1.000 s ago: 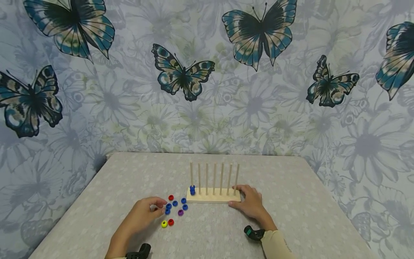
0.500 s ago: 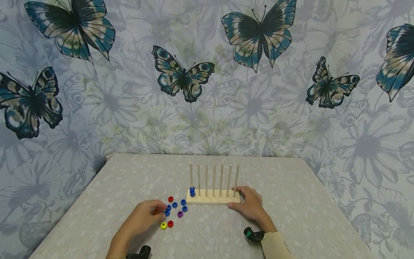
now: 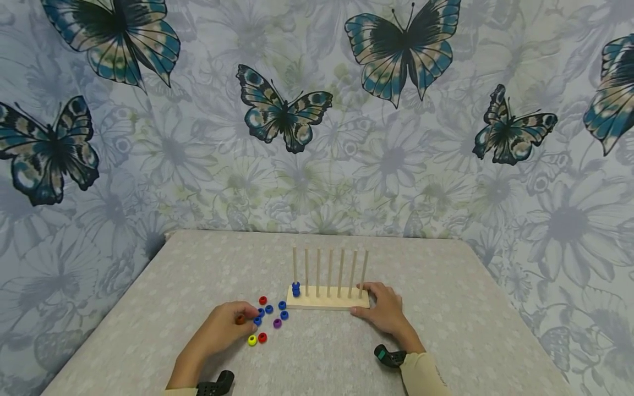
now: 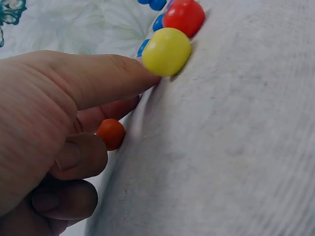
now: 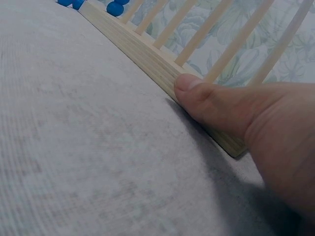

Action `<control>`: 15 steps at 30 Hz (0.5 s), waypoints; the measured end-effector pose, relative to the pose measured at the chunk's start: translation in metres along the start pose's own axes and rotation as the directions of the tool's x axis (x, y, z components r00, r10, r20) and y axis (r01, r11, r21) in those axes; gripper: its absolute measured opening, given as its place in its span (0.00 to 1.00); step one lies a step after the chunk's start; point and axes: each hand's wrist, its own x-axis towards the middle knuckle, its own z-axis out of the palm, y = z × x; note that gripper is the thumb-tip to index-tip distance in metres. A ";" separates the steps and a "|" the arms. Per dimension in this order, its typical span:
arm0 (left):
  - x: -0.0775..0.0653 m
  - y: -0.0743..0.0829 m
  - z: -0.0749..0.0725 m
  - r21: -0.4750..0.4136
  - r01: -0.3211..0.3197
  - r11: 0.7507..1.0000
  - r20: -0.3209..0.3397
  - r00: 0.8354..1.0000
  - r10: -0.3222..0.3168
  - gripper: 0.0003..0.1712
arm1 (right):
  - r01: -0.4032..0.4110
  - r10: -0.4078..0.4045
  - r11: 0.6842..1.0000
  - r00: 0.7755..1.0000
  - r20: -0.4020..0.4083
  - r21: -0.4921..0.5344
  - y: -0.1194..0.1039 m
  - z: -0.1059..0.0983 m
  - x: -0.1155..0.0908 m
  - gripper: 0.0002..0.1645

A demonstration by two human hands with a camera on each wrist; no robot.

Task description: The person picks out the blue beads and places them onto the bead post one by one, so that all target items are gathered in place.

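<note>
Right hand [image 3: 382, 307] clamped on pegged rack [image 3: 324, 302] at one end — left hand [image 3: 221, 328] by blue beads [image 3: 257, 322], pinch unclear.

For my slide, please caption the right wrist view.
A right hand grips a pegged wooden base, blue beads at its far end.

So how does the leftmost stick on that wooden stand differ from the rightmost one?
The leftmost stick has blue beads threaded at its foot; the rightmost stick is bare. The leftmost stick stands near the loose beads, while the rightmost stick stands where the right hand grips the wooden stand. Both are thin, pale and rise from the same stand.
</note>
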 end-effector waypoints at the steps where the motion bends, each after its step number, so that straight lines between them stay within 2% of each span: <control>1: 0.000 0.000 0.000 -0.002 -0.002 1.000 0.000 1.000 0.002 0.10 | -0.001 0.001 1.000 1.000 0.002 0.001 0.000 0.000 0.000 0.39; 15: -0.001 0.001 0.001 0.002 -0.005 1.000 -0.006 1.000 0.005 0.10 | 0.012 -0.012 1.000 1.000 0.001 0.021 -0.001 -0.001 -0.002 0.40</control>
